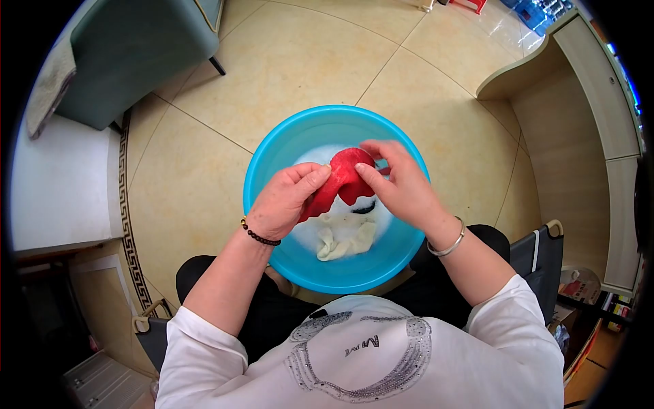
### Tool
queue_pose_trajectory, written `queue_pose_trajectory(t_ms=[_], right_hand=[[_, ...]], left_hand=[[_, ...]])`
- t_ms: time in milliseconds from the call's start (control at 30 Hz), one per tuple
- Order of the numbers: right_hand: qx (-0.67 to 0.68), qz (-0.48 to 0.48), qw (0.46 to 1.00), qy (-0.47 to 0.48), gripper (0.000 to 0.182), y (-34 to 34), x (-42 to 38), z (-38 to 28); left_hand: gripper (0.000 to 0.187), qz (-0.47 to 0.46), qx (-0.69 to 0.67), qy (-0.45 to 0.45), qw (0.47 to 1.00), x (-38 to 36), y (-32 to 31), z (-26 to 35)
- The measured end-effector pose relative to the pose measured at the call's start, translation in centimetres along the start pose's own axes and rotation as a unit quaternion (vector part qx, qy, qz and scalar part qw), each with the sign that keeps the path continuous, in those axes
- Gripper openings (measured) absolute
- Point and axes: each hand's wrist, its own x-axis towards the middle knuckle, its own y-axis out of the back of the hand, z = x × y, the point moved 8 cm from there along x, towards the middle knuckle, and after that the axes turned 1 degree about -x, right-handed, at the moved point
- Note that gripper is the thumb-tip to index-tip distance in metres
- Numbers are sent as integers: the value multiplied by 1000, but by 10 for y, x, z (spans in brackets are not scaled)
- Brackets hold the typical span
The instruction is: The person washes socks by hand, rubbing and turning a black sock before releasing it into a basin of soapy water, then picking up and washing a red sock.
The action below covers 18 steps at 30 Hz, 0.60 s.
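Between my two hands a wet, crumpled red cloth [344, 178], small like a sock, is stretched above a blue basin [269, 242]. My left hand [291, 187] pinches its left part between thumb and fingers, and the lower end hangs beside that palm. On the other side, my right hand [395, 178] has its thumb pressed on the cloth's front, with the fingers partly hidden behind. Below, white suds [310, 238] float in the basin water. A cream cloth [351, 238], also sock-like, lies there, and a dark piece of cloth [364, 206] shows just under the red one.
The basin stands on a tiled floor [204, 177] between my knees. A grey-green chair [143, 58] is at the upper left, near a white cabinet [68, 184]. A wooden desk [565, 129] curves along the right. Blue water bottles [535, 13] stand far right.
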Motion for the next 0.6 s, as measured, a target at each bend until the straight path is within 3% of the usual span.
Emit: queue_pose_trajectory(t_ms=[133, 200, 233, 333, 400, 500, 600], right_hand=[[-32, 37, 996, 77, 22, 12, 1, -26], [117, -76, 990, -7, 14, -6, -5, -22], [118, -75, 990, -8, 14, -9, -6, -23], [97, -47, 994, 13, 9, -10, -9, -24], [-5, -11, 995, 97, 8, -7, -10, -32], [-72, 21, 986, 152, 7, -4, -12, -41], [-118, -9, 982, 146, 11, -6, -13, -38]], left_hand=[[24, 7, 55, -32, 998, 0, 0, 5], [24, 8, 80, -43, 996, -1, -1, 8], [23, 22, 111, -49, 992, -2, 0, 9], [21, 36, 147, -52, 987, -3, -5, 11], [20, 39, 152, -51, 986, -3, -6, 11], [19, 41, 151, -71, 985, -2, -6, 11], [17, 46, 171, -70, 982, -3, -6, 9]])
